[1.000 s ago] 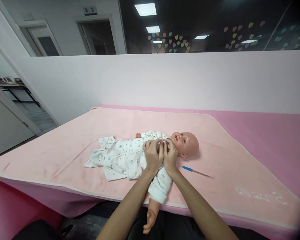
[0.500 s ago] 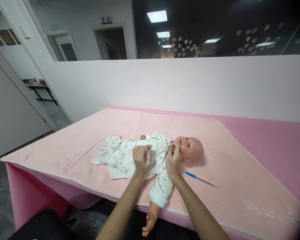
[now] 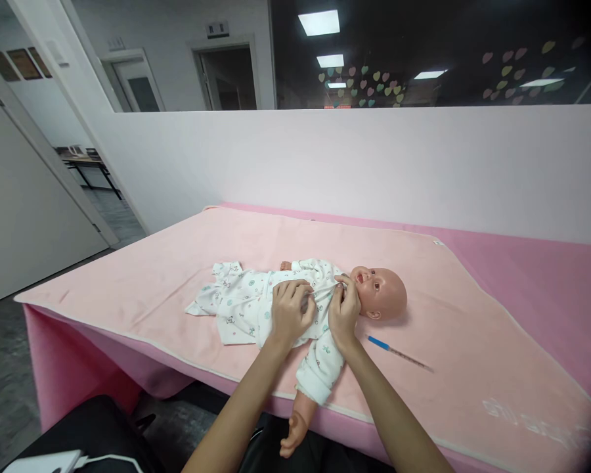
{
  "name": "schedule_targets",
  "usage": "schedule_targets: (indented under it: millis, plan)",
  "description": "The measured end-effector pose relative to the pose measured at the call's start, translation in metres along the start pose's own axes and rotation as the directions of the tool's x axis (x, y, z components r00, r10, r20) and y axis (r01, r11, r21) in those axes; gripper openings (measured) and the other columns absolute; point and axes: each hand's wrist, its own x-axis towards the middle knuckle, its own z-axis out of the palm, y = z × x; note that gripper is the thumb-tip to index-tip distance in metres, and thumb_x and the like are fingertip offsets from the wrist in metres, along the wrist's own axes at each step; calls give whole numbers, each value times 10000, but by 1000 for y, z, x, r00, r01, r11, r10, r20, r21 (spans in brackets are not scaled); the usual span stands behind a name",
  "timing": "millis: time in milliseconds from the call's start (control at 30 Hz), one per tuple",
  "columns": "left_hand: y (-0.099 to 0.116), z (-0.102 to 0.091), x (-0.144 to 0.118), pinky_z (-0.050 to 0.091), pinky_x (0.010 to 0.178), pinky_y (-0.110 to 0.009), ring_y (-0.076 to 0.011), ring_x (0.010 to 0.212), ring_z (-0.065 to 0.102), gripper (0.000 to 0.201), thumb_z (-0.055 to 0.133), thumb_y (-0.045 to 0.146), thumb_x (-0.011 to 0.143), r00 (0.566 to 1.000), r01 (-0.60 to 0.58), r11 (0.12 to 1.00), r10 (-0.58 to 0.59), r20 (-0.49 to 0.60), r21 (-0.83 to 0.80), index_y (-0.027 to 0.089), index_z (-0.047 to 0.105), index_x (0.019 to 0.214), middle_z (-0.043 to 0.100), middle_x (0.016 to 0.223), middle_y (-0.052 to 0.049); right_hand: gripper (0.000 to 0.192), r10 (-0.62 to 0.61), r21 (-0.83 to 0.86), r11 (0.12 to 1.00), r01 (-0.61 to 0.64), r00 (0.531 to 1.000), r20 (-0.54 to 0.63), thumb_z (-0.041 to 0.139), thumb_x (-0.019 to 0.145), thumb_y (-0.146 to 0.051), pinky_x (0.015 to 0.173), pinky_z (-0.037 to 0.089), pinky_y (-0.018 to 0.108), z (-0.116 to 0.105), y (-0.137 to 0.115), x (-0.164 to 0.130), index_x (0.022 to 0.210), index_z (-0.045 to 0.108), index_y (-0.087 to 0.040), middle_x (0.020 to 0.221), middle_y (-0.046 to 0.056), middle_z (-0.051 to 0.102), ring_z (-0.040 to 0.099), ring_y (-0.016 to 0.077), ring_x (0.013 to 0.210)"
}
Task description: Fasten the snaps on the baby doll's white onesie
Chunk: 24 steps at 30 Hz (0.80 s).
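Note:
A baby doll lies on its back on a pale pink blanket, head to the right. It wears a white printed romper. My left hand rests on the doll's chest and pinches the romper's front. My right hand grips the romper's collar just below the doll's chin. One sleeved doll arm hangs over the table's near edge, its bare hand below the blanket.
A thin thermometer with a blue end lies on the blanket right of my right forearm. A white partition wall stands behind the pink table. Doorways open at the back left.
My left hand has moved a little along the doll's chest, first left, then back toward the collar. My right hand has stayed at the collar. The view has shifted to the left.

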Motion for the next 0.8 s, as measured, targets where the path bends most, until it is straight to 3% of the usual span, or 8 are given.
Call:
schedule_targets:
  millis: [100, 233, 633, 800]
  plan:
    - [1, 0, 0, 350, 809, -343, -183, 853, 507, 68, 478, 171, 785, 1000, 1, 1000, -1, 9, 2, 185, 541, 806, 610, 892, -36, 234, -162, -21, 986, 163, 986, 42, 342, 854, -153, 805, 456, 314, 0, -2, -5, 969, 544, -183, 940, 68, 614, 566, 165, 921]
    - [-1, 3, -1, 359, 787, -333, -173, 797, 498, 65, 444, 183, 822, 1000, 28, 1000, -28, -3, -13, 182, 509, 827, 595, 823, -28, 254, -337, -8, 939, 345, 920, 201, 364, 833, -122, 782, 472, 278, 1, -6, -11, 969, 566, -192, 959, 59, 628, 581, 152, 924]
    - [2, 4, -1, 379, 754, -311, -158, 775, 507, 153, 369, 240, 885, 975, 214, 971, -207, 79, -106, 200, 515, 865, 598, 828, -13, 248, -222, -134, 952, 277, 919, 325, 382, 876, -236, 711, 458, 241, 4, -6, -11, 984, 600, -189, 895, 52, 643, 599, 137, 792]
    - [3, 3, -3, 387, 765, -317, -167, 800, 521, 114, 433, 250, 844, 978, 198, 973, -189, 84, -116, 199, 528, 878, 603, 848, -21, 246, -221, -79, 963, 258, 920, 323, 382, 879, -236, 703, 466, 239, 3, 0, -11, 957, 612, -192, 884, 43, 648, 601, 129, 795]
